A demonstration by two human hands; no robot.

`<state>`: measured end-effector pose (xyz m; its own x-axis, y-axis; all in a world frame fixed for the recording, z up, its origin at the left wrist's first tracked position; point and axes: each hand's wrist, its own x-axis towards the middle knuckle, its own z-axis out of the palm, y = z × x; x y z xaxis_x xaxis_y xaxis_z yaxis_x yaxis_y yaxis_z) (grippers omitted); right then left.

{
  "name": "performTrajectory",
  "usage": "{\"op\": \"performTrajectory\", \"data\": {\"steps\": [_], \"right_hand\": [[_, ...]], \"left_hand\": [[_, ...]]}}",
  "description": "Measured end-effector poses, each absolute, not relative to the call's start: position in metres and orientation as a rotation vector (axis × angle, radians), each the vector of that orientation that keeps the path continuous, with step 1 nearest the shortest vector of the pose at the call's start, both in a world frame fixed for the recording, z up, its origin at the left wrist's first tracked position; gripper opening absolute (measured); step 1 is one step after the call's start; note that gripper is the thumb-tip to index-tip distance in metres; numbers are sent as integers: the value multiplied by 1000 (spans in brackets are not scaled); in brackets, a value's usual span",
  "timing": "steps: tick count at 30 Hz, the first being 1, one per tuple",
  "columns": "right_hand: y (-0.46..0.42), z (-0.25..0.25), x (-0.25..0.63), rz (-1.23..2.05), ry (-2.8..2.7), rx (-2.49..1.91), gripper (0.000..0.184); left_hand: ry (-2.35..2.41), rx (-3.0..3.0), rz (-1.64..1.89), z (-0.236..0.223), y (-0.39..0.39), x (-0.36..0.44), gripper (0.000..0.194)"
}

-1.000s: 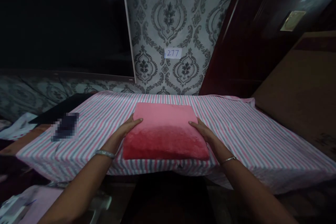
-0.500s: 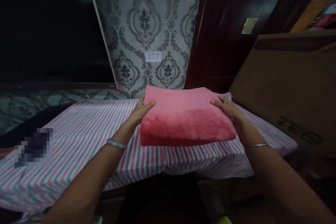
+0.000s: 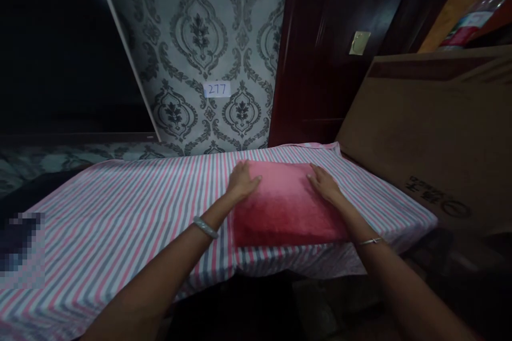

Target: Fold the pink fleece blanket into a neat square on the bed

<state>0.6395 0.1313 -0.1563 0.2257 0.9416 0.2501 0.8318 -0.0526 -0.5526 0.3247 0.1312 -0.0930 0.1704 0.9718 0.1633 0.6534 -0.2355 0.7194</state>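
Observation:
A square, thick plush cushion [image 3: 286, 208], pale pink at the far side and deep red toward me, lies on the striped cloth near the table's front edge. My left hand [image 3: 243, 180] grips its far left side, thumb on top. On the opposite side my right hand [image 3: 325, 184] holds it the same way, thumb over the upper face. Some fingers of both hands are partly hidden along the sides.
A pink, grey and white striped cloth [image 3: 160, 208] covers the table. At the right stands a large cardboard box [image 3: 432, 128] with a bottle [image 3: 472, 24] above it. A dark screen [image 3: 68, 53] hangs at the left; a paper marked 277 [image 3: 217, 89] is on the wall.
Both hands have lowered the cushion from above the table onto the striped cloth, still holding its sides. The view has shifted somewhat to the right.

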Motion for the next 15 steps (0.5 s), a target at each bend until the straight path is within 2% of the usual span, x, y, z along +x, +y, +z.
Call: {"op": "performTrajectory", "data": {"steps": [3, 5, 9, 15], "right_hand": [[154, -138, 607, 229, -1787, -1937, 61], [163, -137, 593, 229, -1853, -1992, 57], [170, -167, 589, 128, -1915, -2049, 52], [174, -209, 596, 10, -1852, -2021, 56]], "left_hand": [[1639, 2227, 522, -93, 135, 370, 83], [1689, 2275, 463, -103, 141, 387, 84], [1849, 2418, 421, -139, 157, 382, 83], [1769, 2433, 411, -171, 173, 368, 90]]}}
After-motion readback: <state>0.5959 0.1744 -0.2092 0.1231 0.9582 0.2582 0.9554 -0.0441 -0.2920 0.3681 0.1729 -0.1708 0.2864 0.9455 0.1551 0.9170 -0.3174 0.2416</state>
